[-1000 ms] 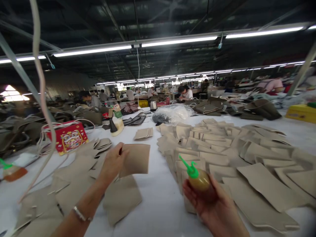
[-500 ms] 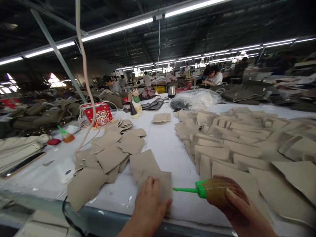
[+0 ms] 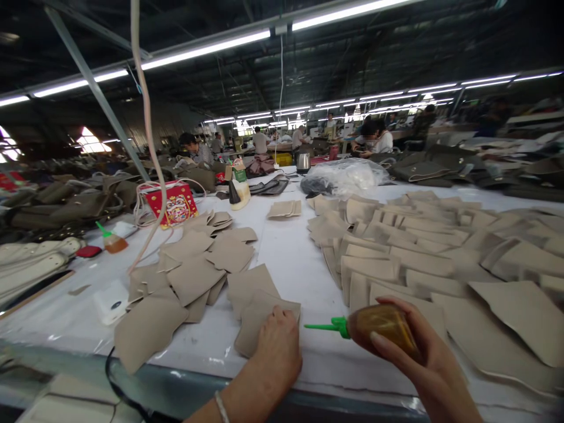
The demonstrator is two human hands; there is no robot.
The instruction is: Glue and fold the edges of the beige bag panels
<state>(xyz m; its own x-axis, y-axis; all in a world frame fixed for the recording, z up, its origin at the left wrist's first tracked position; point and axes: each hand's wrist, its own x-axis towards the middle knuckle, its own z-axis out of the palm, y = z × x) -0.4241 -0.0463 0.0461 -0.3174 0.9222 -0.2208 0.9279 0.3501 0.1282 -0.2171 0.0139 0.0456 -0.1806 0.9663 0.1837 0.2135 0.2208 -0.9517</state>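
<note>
My left hand [image 3: 281, 343] lies over a beige leather-like piece [image 3: 252, 324] near the table's front edge, its fingers curled and closed at the piece's right side. Another beige piece [image 3: 247, 286] lies partly beneath it. In my right hand [image 3: 434, 365] is a squeeze bottle [image 3: 382, 329] of amber liquid, tilted on its side. Its thin green nozzle [image 3: 324, 326] points left, just short of the piece's right edge. Left of my left hand is a loose heap of beige pieces [image 3: 194, 276]; to the right stand long rows of them [image 3: 374, 267].
A second green-tipped bottle [image 3: 113, 242], a red bag [image 3: 173, 205] and a white phone-like object [image 3: 110, 302] are on the left. A hanging cable [image 3: 152, 147] comes down there. Clear plastic wrap [image 3: 348, 176] and a metal kettle [image 3: 303, 163] are farther back. Several people work beyond.
My left hand has shifted right across the beige piece, uncovering more of it. The bottle in my right hand has moved slightly left and up. The whole view has slid a little.
</note>
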